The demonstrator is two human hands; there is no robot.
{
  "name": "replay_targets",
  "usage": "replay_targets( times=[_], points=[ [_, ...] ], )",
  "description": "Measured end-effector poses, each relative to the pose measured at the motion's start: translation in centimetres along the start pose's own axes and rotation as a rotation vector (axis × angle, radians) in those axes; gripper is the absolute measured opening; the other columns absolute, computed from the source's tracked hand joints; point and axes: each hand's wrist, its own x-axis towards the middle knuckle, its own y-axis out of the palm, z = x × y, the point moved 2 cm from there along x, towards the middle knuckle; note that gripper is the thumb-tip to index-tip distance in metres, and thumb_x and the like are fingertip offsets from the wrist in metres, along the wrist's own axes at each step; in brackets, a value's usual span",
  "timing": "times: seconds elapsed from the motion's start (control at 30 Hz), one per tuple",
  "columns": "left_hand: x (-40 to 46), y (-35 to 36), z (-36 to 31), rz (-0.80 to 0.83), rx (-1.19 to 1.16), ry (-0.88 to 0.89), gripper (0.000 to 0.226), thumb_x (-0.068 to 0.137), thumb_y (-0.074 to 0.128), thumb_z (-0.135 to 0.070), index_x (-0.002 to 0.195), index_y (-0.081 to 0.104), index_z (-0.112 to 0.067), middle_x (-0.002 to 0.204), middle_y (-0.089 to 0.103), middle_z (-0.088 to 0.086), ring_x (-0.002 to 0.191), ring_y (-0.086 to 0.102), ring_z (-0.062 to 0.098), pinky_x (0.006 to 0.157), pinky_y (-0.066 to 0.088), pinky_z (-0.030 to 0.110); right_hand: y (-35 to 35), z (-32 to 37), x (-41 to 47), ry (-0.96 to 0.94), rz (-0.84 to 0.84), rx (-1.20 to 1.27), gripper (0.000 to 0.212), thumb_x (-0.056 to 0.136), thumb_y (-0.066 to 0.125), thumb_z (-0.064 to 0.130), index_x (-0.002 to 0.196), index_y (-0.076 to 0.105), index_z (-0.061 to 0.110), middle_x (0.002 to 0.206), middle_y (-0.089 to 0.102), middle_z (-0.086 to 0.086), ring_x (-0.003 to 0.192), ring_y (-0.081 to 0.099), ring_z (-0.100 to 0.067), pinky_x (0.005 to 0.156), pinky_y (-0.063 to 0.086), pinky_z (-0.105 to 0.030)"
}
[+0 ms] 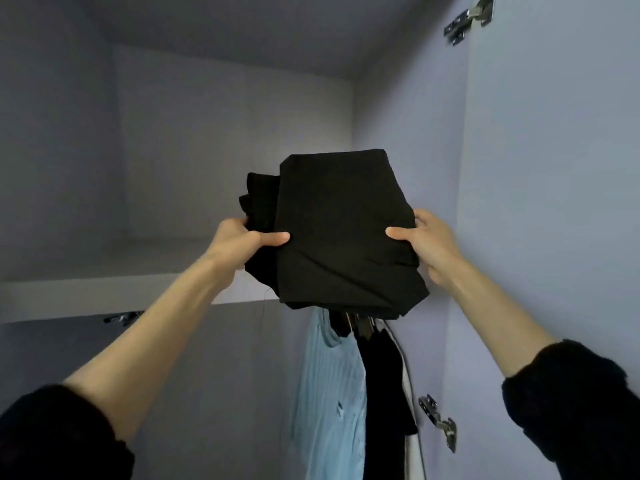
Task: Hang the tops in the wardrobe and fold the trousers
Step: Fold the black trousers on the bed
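Observation:
A stack of folded black trousers [339, 230] is held up in front of the wardrobe's upper shelf [104, 289]. My left hand [242, 242] grips the stack's left side, thumb on top. My right hand [427, 244] grips its right side, thumb on top too. The far end of the stack reaches over the shelf edge. Below the shelf hang a light blue ribbed top [329, 393] and a black top [384, 393] on hangers; a white garment edge [414, 455] shows behind them.
The wardrobe's inside walls are pale lilac-grey. An open door [554, 202] stands at the right with metal hinges [438, 420] at the top and lower down. A small metal fitting [123, 317] sits under the shelf at the left.

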Motion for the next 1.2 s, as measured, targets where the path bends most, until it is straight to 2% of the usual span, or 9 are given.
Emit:
replay_targets(
  times=[0.2,0.3,0.43,0.53,0.63,0.73,0.87,0.97,1.2],
  points=[
    [10.2,2.3,1.4,0.079,-0.052,-0.151,0.034,0.068,0.082,-0.015,0.094,0.060,-0.013,0.092,0.065,0.000,0.080,0.062,0.014,0.056,0.047,0.022,0.8,-0.1,9.7,0.096,0.001,-0.071,0.030,0.078,0.070,0.000,0.104,0.060,0.012,0.103,0.066,-0.010,0.089,0.064,-0.024,0.070,0.052,-0.030],
    [14.5,4.1,3.4,0.075,-0.001,-0.220,0.045,0.067,0.082,-0.016,0.103,0.056,-0.010,0.098,0.063,0.004,0.089,0.060,0.021,0.067,0.049,0.029,1.0,-1.8,14.1,0.143,0.001,-0.135,0.038,0.078,0.069,-0.003,0.114,0.058,0.007,0.109,0.064,-0.015,0.092,0.062,-0.025,0.078,0.050,-0.033],
    [18.1,6.6,6.5,0.121,0.208,-0.290,0.046,0.075,0.078,-0.025,0.107,0.050,-0.010,0.094,0.056,0.002,0.088,0.054,0.019,0.072,0.045,0.029,1.1,-5.4,18.9,0.269,0.105,-0.287,0.025,0.084,0.066,0.002,0.108,0.060,0.003,0.118,0.062,-0.018,0.100,0.059,-0.029,0.084,0.049,-0.036],
    [19.6,7.6,7.8,0.132,0.475,-0.276,0.048,0.080,0.069,-0.045,0.110,0.056,-0.010,0.110,0.061,0.008,0.087,0.055,0.019,0.062,0.043,0.024,1.0,-7.4,21.0,0.251,0.245,-0.536,0.041,0.092,0.057,0.014,0.130,0.050,0.001,0.134,0.052,-0.014,0.120,0.051,-0.027,0.101,0.041,-0.031],
    [21.1,7.5,7.6,0.087,0.855,-0.089,0.071,0.082,0.064,-0.050,0.135,0.039,-0.009,0.141,0.041,0.015,0.124,0.044,0.028,0.096,0.042,0.032,1.7,-7.3,20.4,0.073,0.383,-0.693,0.048,0.093,0.057,0.032,0.136,0.048,0.013,0.141,0.048,-0.005,0.129,0.045,-0.018,0.107,0.031,-0.024],
    [20.7,8.8,5.9,0.259,0.938,0.266,0.074,0.089,0.050,-0.051,0.149,0.013,-0.028,0.157,0.012,0.004,0.144,0.011,0.021,0.117,0.014,0.035,3.6,-7.6,18.0,-0.125,0.540,-0.915,0.055,0.089,0.048,0.056,0.139,0.044,0.032,0.147,0.040,0.007,0.135,0.036,-0.014,0.111,0.026,-0.029],
    [19.4,11.7,7.5,0.776,1.225,0.057,0.078,0.076,0.018,-0.074,0.146,0.002,-0.045,0.156,-0.011,-0.015,0.141,-0.021,0.012,0.115,-0.010,0.046,5.9,-10.2,16.9,-0.123,0.731,-1.286,0.064,0.089,0.028,0.070,0.146,0.016,0.044,0.158,0.011,0.011,0.145,0.008,-0.019,0.113,0.007,-0.060],
    [21.3,12.8,8.6,0.753,1.432,-0.004,0.070,0.085,0.015,-0.072,0.145,-0.006,-0.044,0.154,-0.018,-0.015,0.140,-0.025,0.014,0.111,-0.013,0.057,6.5,-12.2,19.6,-0.064,0.776,-1.315,0.060,0.092,0.022,0.066,0.147,0.009,0.046,0.158,0.001,0.013,0.146,-0.004,-0.016,0.111,-0.002,-0.063],
    [29.0,15.8,12.1,0.637,1.421,-0.058,0.071,0.089,0.015,-0.070,0.148,-0.004,-0.036,0.155,-0.016,-0.015,0.141,-0.023,0.014,0.108,-0.012,0.061,7.8,-16.1,27.9,0.010,0.805,-1.357,0.058,0.094,0.023,0.063,0.147,0.007,0.045,0.158,-0.003,0.014,0.145,-0.008,-0.015,0.111,-0.009,-0.062]
  ],
)
